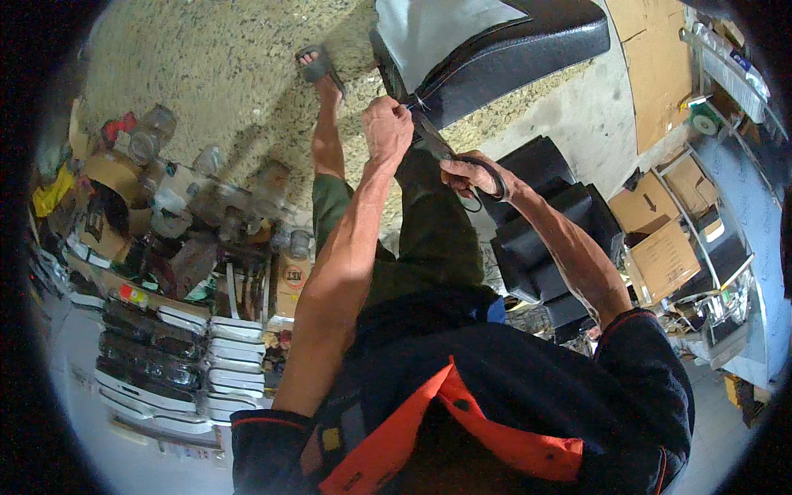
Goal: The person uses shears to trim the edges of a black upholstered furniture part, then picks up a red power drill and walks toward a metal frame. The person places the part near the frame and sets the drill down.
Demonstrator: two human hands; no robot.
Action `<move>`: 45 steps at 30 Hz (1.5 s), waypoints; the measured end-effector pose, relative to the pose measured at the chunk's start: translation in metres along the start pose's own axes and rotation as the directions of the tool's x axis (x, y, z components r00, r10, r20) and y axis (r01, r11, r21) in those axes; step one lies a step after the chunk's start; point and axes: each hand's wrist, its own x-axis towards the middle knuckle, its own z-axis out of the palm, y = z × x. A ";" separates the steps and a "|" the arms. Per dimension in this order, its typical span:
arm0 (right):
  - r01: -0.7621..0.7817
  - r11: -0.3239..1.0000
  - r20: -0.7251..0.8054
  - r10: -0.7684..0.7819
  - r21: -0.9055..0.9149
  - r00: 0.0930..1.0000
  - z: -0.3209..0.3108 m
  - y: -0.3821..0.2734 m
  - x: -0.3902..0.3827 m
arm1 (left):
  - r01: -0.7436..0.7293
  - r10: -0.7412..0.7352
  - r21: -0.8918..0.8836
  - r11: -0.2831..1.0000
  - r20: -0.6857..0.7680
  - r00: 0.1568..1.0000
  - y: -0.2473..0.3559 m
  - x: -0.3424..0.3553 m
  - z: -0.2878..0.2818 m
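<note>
A black padded piece (528, 62) with a pale grey panel (437, 33) lies at the top centre. At its lower left corner my left hand (386, 128) is closed, pinching a thin thread or tie (417, 106). My right hand (470, 173) grips large dark scissors (437, 136) by the handles, their blades angled up toward my left hand and that corner. Whether the blades touch the thread is too small to tell.
My sandalled foot (315, 68) rests on the speckled floor. Stacked black cushions (540, 223) sit at right, near cardboard boxes (660, 264) and metal shelving. Assorted clutter and stacked white-edged parts (235, 355) fill the left. A cardboard sheet (652, 82) lies at upper right.
</note>
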 end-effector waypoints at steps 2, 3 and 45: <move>0.014 1.000 -0.001 -0.014 0.003 1.000 0.001 0.002 0.005 | 0.015 -0.013 -0.038 0.999 0.067 0.998 -0.005 0.002 -0.005; 0.012 1.000 -0.006 -0.012 0.016 1.000 0.002 0.002 0.007 | -0.050 0.052 -0.025 0.998 0.061 0.997 -0.006 0.003 -0.008; 0.077 0.992 -0.036 -0.081 -0.096 0.996 -0.021 0.002 0.023 | 0.009 -0.051 0.093 0.996 0.464 0.884 0.002 0.020 -0.036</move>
